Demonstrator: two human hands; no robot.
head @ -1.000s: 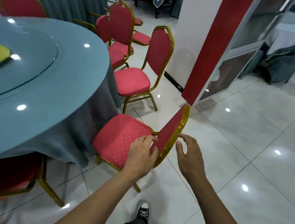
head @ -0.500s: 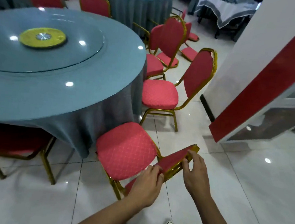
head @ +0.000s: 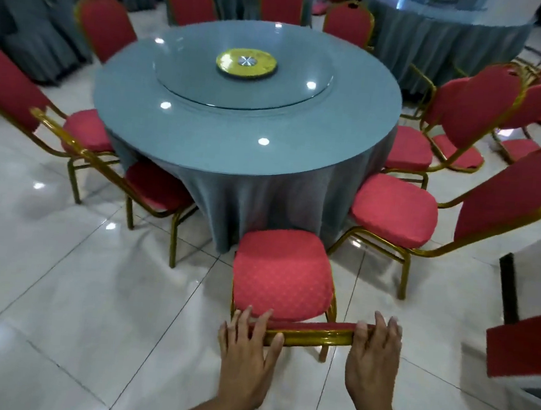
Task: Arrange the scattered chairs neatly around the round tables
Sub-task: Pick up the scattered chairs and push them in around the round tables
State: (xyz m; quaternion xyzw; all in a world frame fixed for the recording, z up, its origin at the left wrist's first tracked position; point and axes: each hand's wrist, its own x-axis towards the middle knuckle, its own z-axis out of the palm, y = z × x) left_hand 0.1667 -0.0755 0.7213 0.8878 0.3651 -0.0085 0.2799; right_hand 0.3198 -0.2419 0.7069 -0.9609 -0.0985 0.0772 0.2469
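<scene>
Gripping the gold top rail of a red chair (head: 283, 277), the left hand (head: 246, 355) curls over its left end and the right hand (head: 373, 358) over its right end. This chair faces the round table (head: 243, 128), its seat just short of the grey cloth, between neighbouring chairs.

You have a single view, worn on your head, looking forward and steeply down over the back of the chair (head: 282, 280) right below you, with both forearms entering from the bottom edge. It faces the round table (head: 245, 131) head-on, near enough that the tabletop fills the middle of the frame. The wide lens bends the flanking chairs outward and catches a second table (head: 447, 34) at the upper right.
</scene>
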